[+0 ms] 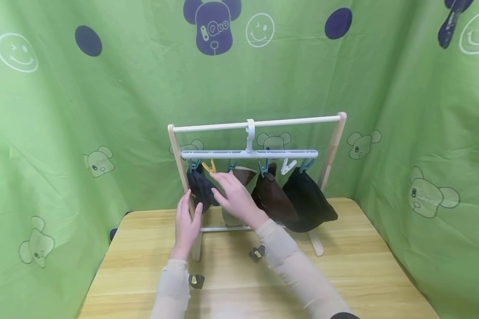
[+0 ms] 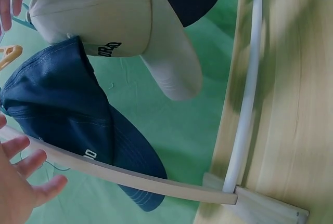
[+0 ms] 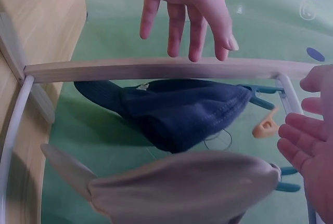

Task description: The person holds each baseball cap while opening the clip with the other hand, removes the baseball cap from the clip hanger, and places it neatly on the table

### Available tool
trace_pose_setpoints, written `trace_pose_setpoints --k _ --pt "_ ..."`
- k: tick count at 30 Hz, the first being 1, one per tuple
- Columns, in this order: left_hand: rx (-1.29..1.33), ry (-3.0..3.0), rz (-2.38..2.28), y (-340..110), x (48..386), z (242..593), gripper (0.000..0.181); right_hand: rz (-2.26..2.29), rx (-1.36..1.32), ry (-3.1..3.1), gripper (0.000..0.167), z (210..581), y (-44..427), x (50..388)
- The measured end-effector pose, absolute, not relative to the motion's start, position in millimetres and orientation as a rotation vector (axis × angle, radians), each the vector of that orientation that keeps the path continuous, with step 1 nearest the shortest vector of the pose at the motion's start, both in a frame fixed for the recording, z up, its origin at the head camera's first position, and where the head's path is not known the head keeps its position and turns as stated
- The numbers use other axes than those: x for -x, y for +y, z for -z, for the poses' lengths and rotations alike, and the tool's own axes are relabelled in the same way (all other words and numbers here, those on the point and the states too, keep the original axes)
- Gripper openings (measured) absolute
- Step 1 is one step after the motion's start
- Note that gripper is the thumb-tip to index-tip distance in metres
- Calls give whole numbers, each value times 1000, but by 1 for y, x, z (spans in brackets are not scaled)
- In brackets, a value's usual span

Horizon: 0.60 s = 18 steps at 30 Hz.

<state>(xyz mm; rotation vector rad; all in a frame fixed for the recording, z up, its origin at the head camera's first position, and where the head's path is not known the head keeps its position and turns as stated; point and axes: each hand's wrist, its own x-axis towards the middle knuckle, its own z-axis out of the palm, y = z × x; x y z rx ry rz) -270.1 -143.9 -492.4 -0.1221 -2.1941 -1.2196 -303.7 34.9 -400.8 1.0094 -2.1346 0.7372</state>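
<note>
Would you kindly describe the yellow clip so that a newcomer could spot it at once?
On the table stands a rack with a pale hanger hooked over its top rail. Beneath the hanger, the yellow clip is second from the end where the navy cap hangs. It alone is yellow, and it holds no cap, unlike the teal clips either side.

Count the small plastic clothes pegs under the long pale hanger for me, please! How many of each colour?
Teal plastic clothes pegs: 4
Yellow-orange plastic clothes peg: 1
White plastic clothes peg: 1
Total: 6
</note>
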Motion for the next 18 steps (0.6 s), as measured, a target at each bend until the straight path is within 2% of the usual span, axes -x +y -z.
trace_pose_setpoints --k 18 --pt "72 -2167 1346 -147 270 490 55 -791 -1003 -2411 51 395 6 314"
